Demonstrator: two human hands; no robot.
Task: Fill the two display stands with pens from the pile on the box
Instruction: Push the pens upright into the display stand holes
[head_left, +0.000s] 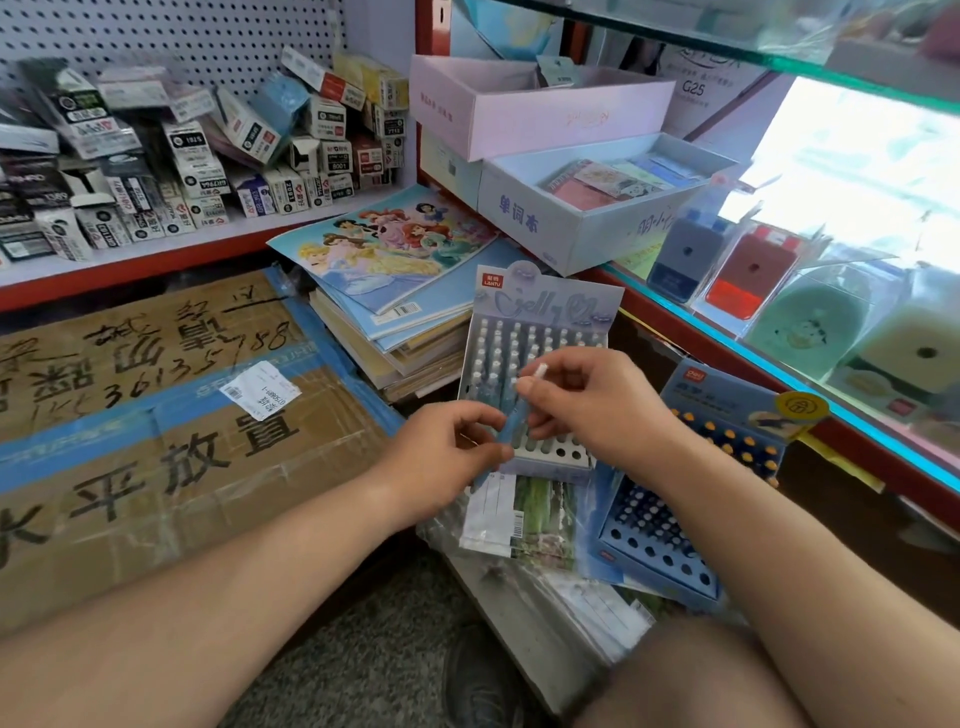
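Holding one pen (513, 418) between both hands, slantwise, just above the lower rows of the pale stand (540, 317). Right hand (587, 400): thumb and forefinger pinch the upper end, right below the white cap; the other fingers are curled loosely. Left hand (447, 457): fingertips pinch the blue barrel lower down. The pen's lowest end is hidden behind the left fingers.

Pale stand: leans back against a stack of notebooks (395, 249). Upper rows are full of white-capped pens; the front row shows open holes.

Blue stand (654, 540): just right of the pale one, partly under the right forearm. Orange-tipped pens sit near its backing card, dark-capped ones lower, and open holes run along the front edge.

Cardboard box (156, 441): lies flat to the left, taped in blue, with handwriting and a white label on top. Shelf of small cartons (208, 156) behind it.
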